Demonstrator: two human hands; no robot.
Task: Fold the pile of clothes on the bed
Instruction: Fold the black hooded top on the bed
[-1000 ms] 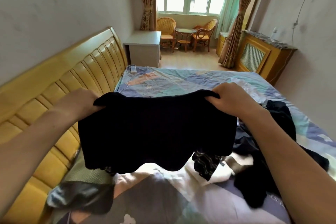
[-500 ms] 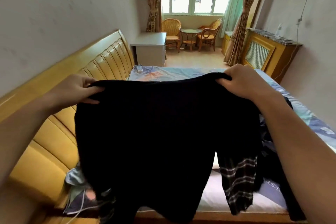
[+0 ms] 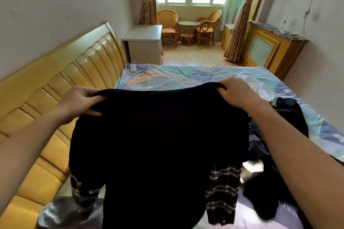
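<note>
A black knit garment hangs spread out in front of me, held up by its top edge. My left hand grips the left corner and my right hand grips the right corner. Dark cuffs with white plaid stripes dangle at its lower sides. It hides most of the near bed. A pile of dark clothes lies on the bed to the right, behind my right forearm.
A yellow wooden headboard runs along the left. A white remote with a cord lies at the bed's far left corner. Beyond stand a white bedside cabinet, wicker chairs with a small table, and a radiator cover on the right.
The garment was lifted from low over the bed and now hangs full length, its striped cuffs showing. My hands have come down a little since half a second ago.
</note>
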